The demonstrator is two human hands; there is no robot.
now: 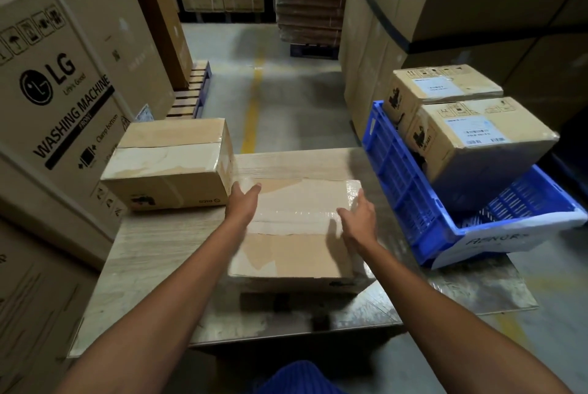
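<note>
Our fingers [253, 190] are straight and loosely spread on both sides, gripping nothing. Left hand [243, 204] sits over the left edge of the taped cardboard box [296, 253], right hand [358, 218] over its right edge; we cannot tell contact. The box lies flat mid-table [152, 253]. Second box [168, 158] just beside on the left, blue crate [399, 177] to the right.

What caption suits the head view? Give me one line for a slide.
Left hand and right hand reach to the far corners of a taped carton on a table, beside a blue crate.
</note>
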